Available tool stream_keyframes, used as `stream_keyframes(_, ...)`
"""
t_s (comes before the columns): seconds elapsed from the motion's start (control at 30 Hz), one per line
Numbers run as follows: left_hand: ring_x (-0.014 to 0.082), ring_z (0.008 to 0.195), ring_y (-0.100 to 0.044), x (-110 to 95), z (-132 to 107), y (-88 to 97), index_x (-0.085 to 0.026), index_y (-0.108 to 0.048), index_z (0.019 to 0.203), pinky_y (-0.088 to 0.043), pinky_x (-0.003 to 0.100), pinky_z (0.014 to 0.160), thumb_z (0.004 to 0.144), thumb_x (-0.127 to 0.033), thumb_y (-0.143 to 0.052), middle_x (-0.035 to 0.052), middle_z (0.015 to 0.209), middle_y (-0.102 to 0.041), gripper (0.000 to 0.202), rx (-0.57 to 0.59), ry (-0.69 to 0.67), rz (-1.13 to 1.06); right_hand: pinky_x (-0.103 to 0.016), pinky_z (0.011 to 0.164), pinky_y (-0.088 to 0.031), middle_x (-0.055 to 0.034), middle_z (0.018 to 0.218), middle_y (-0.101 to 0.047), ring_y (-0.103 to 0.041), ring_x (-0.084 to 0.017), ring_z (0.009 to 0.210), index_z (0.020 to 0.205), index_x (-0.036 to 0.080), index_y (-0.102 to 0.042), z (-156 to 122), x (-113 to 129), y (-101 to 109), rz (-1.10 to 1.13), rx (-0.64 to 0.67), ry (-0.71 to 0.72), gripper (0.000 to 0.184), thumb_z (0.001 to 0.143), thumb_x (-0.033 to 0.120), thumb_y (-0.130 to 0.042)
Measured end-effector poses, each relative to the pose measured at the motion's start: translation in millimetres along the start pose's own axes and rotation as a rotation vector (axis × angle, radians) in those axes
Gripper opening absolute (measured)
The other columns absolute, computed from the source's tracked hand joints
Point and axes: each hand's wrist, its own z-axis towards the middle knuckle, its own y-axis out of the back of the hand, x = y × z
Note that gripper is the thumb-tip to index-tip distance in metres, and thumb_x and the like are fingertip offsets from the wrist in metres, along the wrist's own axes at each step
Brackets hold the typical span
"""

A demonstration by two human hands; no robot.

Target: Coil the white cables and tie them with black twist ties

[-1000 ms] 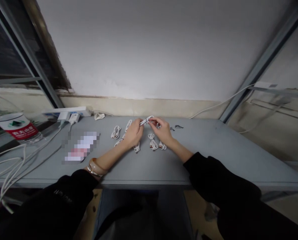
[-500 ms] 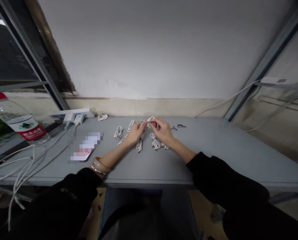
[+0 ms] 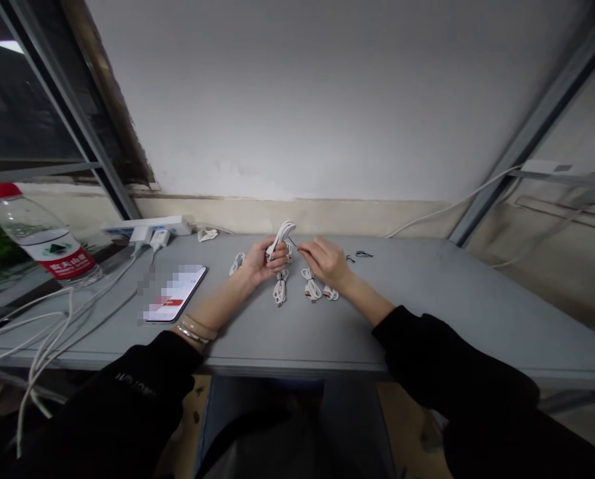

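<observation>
My left hand (image 3: 263, 262) is closed around a coiled white cable (image 3: 283, 231), its loops standing up above the fingers. Just right of it, my right hand (image 3: 323, 258) pinches the end of a thin black twist tie (image 3: 292, 242) that runs toward the coil. Below the hands, bundled white cables lie on the grey table: one bundle (image 3: 279, 288) under the left hand, another bundle (image 3: 311, 285) and a smaller one (image 3: 330, 293) with orange-brown connector parts by the right hand. A further coil (image 3: 237, 263) shows left of my left hand, partly covered by it.
Loose black ties (image 3: 363, 254) lie right of my right hand. A phone (image 3: 180, 293) rests to the left, near a power strip (image 3: 172, 225) with plugged-in chargers. A red-capped water bottle (image 3: 52, 246) and trailing white cords (image 3: 52, 332) are at far left. A wall stands behind the table (image 3: 427, 319).
My left hand has turned and lifted the coiled cable upright into view. My right hand has drawn slightly away to the right, with the black tie between its fingers.
</observation>
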Motion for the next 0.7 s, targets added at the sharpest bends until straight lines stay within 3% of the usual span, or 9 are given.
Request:
stream_keyframes(0.13, 0.0055, 0.037, -0.011, 1.4, -0.2, 1.8, -0.02, -0.037, 0.057, -0.015, 0.021, 0.035, 0.097, -0.034, -0.035, -0.0065, 0.05, -0.023, 0.043, 0.054, 0.013, 0.031, -0.032, 0.073, -0.048, -0.0064, 0.084, -0.065, -0.06, -0.019, 0.078, 0.095, 0.022, -0.066, -3.1, -4.1, -4.4, 0.035, -0.024, -0.049, 0.027, 0.099, 0.03, -0.04)
stream_keyframes(0.3, 0.0052, 0.037, -0.023, 10.2, 8.5, 5.3, -0.015, -0.056, 0.071, -0.016, 0.02, 0.034, 0.092, -0.06, -0.038, -0.0028, 0.054, -0.039, 0.053, 0.107, 0.098, 0.078, -0.031, 0.073, -0.047, -0.0059, 0.085, -0.064, -0.058, -0.018, 0.076, 0.093, 0.02, -0.064, -5.2, -22.8, -6.5, 0.045, -0.135, -0.352, 0.021, 0.095, 0.029, -0.045)
stream_keyframes(0.5, 0.004, 0.038, -0.027, 13.5, 12.0, 5.5, -0.011, -0.063, 0.088, -0.016, 0.019, 0.035, 0.084, -0.032, -0.052, -0.0025, 0.058, -0.046, 0.024, 0.036, 0.043, 0.115, -0.035, 0.083, -0.043, -0.0094, 0.086, -0.065, -0.057, -0.025, 0.093, 0.092, 0.017, -0.065, -12.4, -68.2, 13.1, -0.17, -0.152, -0.845, 0.018, 0.085, 0.021, -0.048)
stream_keyframes(0.57, 0.0043, 0.04, -0.03, 13.6, 12.4, 5.3, -0.011, -0.064, 0.093, -0.018, 0.019, 0.036, 0.079, -0.026, -0.053, -0.0022, 0.061, -0.048, 0.022, -0.001, 0.008, 0.114, -0.037, 0.084, -0.042, -0.0117, 0.09, -0.065, -0.056, -0.026, 0.097, 0.09, 0.016, -0.066, -18.4, -81.1, 19.3, -0.24, -0.133, -0.981, 0.02, 0.084, 0.021, -0.047)
stream_keyframes(0.7, 0.0058, 0.044, -0.037, 17.9, 17.9, 7.8, -0.013, -0.059, 0.078, -0.025, 0.02, 0.04, 0.071, -0.02, -0.058, -0.0002, 0.064, -0.055, 0.01, -0.054, -0.067, 0.151, -0.042, 0.087, -0.042, -0.0175, 0.104, -0.064, -0.055, -0.031, 0.103, 0.091, 0.015, -0.068, -28.4, -94.3, 24.0, -0.339, -0.149, -1.225, 0.02, 0.082, 0.021, -0.052)
